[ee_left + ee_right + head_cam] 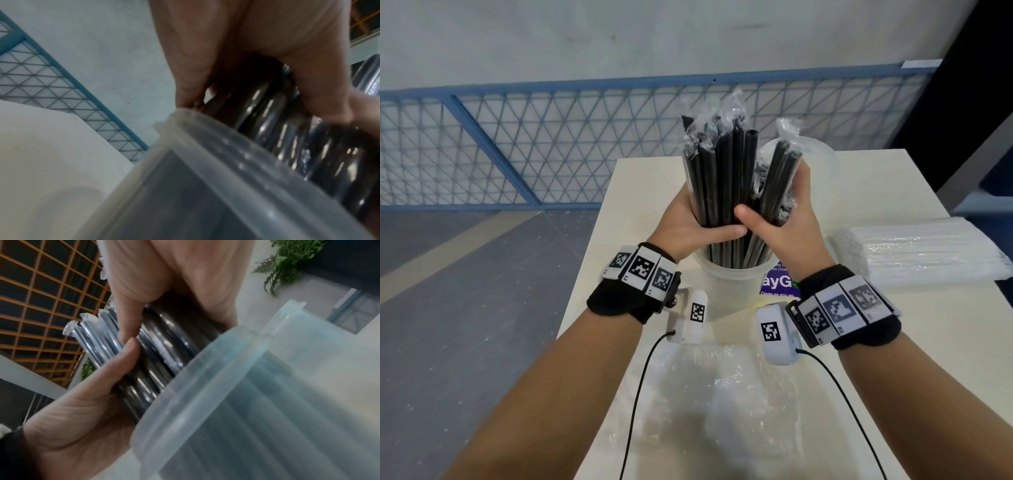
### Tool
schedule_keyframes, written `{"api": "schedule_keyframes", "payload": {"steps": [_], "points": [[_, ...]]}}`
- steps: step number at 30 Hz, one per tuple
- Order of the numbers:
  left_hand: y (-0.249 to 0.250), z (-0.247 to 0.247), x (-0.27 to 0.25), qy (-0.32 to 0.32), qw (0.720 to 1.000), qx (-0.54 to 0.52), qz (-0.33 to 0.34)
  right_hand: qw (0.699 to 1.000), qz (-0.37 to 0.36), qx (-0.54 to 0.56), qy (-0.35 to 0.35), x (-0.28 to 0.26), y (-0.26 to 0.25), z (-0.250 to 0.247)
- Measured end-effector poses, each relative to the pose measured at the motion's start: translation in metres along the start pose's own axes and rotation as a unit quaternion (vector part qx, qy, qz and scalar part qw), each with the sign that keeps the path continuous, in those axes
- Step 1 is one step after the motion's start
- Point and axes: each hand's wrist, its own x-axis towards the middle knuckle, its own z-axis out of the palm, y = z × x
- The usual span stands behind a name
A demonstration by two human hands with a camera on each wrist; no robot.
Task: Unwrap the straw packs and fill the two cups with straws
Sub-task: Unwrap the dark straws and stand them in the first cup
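A bundle of black straws (726,178), each in a clear sleeve, stands upright with its lower ends inside a translucent cup (736,274) on the white table (893,342). My left hand (695,222) grips the bundle from the left and my right hand (787,222) grips it from the right, thumbs meeting at the front just above the rim. The left wrist view shows the straws (287,129) under my left hand (205,48) above the cup rim (226,154). In the right wrist view both hands wrap the straws (160,345) above the cup (267,402). A second translucent cup (822,161) stands behind.
A wrapped pack of white straws (928,253) lies at the table's right. Crumpled clear wrap (722,394) lies on the table near me. A purple sticker (779,284) shows beside the cup. A blue mesh fence (517,144) runs behind; the floor drops off left of the table.
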Motion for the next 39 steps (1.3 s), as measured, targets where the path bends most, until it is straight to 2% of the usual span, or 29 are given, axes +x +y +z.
{"api": "schedule_keyframes", "payload": {"steps": [4, 7, 10, 13, 18, 22, 25, 28, 30, 32, 34, 37, 39], "points": [[0.001, -0.012, -0.001, -0.064, 0.998, 0.016, -0.009, 0.994, 0.044, -0.015, -0.1, -0.004, 0.007, -0.012], [-0.007, -0.018, -0.003, -0.113, 0.991, 0.065, -0.034, 0.975, 0.094, -0.09, -0.178, -0.003, 0.011, -0.021], [-0.01, -0.014, 0.0, -0.123, 0.987, 0.096, -0.041, 0.961, 0.093, -0.155, -0.21, 0.001, 0.01, -0.021], [-0.007, -0.011, 0.001, -0.102, 0.992, 0.058, -0.041, 0.97, 0.066, -0.149, -0.181, 0.003, 0.008, -0.017], [0.005, -0.012, -0.001, -0.052, 0.998, -0.047, -0.002, 0.987, 0.057, -0.001, -0.149, 0.012, 0.0, -0.015], [0.011, -0.017, -0.002, -0.036, 0.999, 0.008, 0.018, 0.992, 0.009, -0.006, -0.127, 0.013, -0.001, -0.016], [0.005, -0.024, 0.004, -0.076, 0.995, 0.057, 0.014, 0.99, 0.042, -0.043, -0.131, 0.011, 0.006, -0.022], [-0.004, -0.026, 0.007, -0.135, 0.988, 0.07, -0.04, 0.974, 0.112, -0.011, -0.195, 0.011, 0.017, -0.028], [-0.007, -0.021, 0.008, -0.158, 0.981, 0.083, -0.073, 0.968, 0.134, -0.012, -0.21, 0.01, 0.02, -0.025], [-0.002, -0.015, 0.011, -0.165, 0.979, 0.084, -0.088, 0.973, 0.125, -0.05, -0.188, 0.012, 0.019, -0.021], [0.007, -0.013, 0.015, -0.14, 0.984, 0.089, -0.068, 0.981, 0.102, -0.064, -0.149, 0.013, 0.012, -0.017], [0.021, -0.017, 0.017, -0.113, 0.991, 0.067, -0.029, 0.992, 0.067, -0.017, -0.108, 0.016, -0.002, -0.016], [0.029, -0.017, 0.016, -0.106, 0.994, 0.037, -0.015, 0.994, 0.034, 0.001, -0.106, 0.02, -0.012, -0.018]]}}
